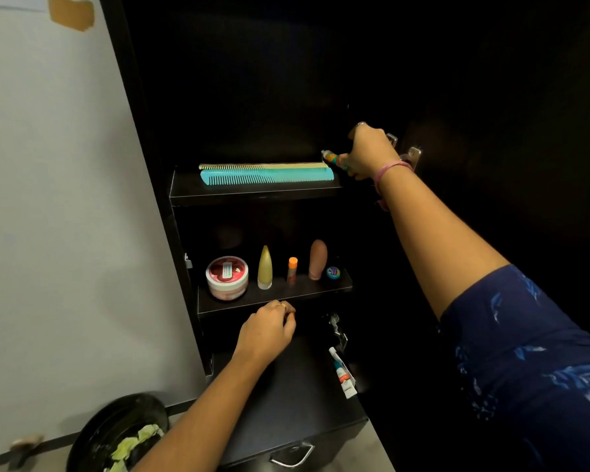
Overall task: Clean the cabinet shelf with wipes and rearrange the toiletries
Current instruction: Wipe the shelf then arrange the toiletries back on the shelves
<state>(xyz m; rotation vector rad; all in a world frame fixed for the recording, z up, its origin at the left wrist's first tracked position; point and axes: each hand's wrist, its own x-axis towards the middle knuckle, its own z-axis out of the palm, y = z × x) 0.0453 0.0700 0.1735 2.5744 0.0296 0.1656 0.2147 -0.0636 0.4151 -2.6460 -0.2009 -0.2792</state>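
A dark, almost black cabinet (423, 80) stands against a pale wall (48, 199), on which a strip of brown tape (71, 11) is stuck near the top. The interior is dim. The upper shelf (252, 195) carries two long combs laid side by side, a cream comb (263, 165) behind and a teal comb (266, 177) in front. The right hand (372, 153) reaches to the right end of this shelf, its grip closed around a small tube (332, 160) with an orange and green body and a white cap pointing left. A pink band (390, 170) circles that wrist, and a blue patterned sleeve (525, 352) covers the upper arm.

The lower shelf (273, 301) holds a row, left to right: a round jar (227, 277) with a red and white lid, a yellow-green tapered bottle (265, 267), a small orange-capped stick (292, 269), a brown rounded bottle (317, 258) and a tiny blue pot (333, 272). Their labels are too small to read.

The left hand (268, 328) hovers just below the lower shelf's front edge, fingers curled; whether it holds anything cannot be told. Below it is a dark drawer unit (286, 403) with a metal handle (293, 454), and a white tube (343, 374) lies on its top at the right. At the bottom left a black bin (92, 434) contains crumpled pale green wipes (137, 441).
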